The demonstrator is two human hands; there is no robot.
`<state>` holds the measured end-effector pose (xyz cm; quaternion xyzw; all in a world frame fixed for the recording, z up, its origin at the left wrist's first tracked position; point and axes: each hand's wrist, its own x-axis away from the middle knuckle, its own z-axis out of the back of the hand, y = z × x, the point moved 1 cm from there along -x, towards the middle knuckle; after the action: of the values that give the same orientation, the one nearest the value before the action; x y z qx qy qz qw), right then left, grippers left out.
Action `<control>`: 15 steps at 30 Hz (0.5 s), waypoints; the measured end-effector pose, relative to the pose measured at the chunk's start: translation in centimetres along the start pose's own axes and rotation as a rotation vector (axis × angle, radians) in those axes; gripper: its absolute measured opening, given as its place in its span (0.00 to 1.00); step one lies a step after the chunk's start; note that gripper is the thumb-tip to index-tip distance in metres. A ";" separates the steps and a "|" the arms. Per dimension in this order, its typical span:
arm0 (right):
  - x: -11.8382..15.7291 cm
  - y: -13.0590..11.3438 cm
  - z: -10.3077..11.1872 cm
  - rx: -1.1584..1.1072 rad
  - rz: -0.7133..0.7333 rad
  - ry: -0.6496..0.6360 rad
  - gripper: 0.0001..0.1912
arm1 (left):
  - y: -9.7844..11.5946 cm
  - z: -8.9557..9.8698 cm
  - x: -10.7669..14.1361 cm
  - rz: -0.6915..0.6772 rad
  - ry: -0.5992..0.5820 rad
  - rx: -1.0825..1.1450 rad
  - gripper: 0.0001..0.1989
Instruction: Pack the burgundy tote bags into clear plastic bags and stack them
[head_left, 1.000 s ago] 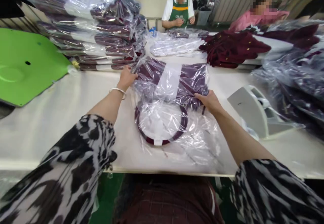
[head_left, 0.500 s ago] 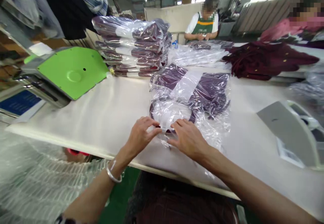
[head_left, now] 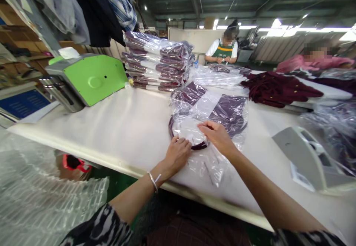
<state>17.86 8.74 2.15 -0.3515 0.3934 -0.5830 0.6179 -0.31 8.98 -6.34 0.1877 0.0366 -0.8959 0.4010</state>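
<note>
A folded dark maroon garment [head_left: 230, 108] lies on the table inside a clear plastic bag [head_left: 215, 164], with a white paper strip [head_left: 204, 105] across it. Its round neckline faces me, with white showing inside the curve. My left hand [head_left: 178, 152] rests on the near left edge of the neckline, fingers stretched out over the plastic. My right hand [head_left: 218, 136] is above the right side of the neckline, thumb and fingers pinched on the film. The loose end of the bag spreads crumpled toward me, below the right hand.
At the back left stands a stack of bagged maroon garments [head_left: 158, 62], beside a green-sided machine [head_left: 97, 79]. A grey tape-dispenser-like device [head_left: 303, 157] sits right. Unbagged maroon garments [head_left: 280, 86] lie behind it. Clear bags [head_left: 50, 198] hang below the table edge. Two people work beyond.
My left hand has moved right and flattened onto the neckline edge. My right hand has risen and shifted right, its fingers now pinched. The view has tilted up.
</note>
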 end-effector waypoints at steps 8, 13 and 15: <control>3.2 2.9 -3.2 0.638 0.136 -0.457 0.08 | -3.2 0.3 0.0 0.033 -0.078 -0.016 0.11; 2.9 3.9 -4.5 0.477 0.103 -0.378 0.16 | -3.5 2.4 4.9 0.303 0.215 -0.019 0.21; 2.7 3.2 -5.1 0.531 0.121 -0.237 0.19 | -3.6 3.0 5.4 0.490 0.238 -0.012 0.23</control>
<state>14.74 6.37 -3.16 -0.2189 0.1724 -0.5825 0.7636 -7.17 6.97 -5.88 0.2926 0.0425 -0.7434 0.6000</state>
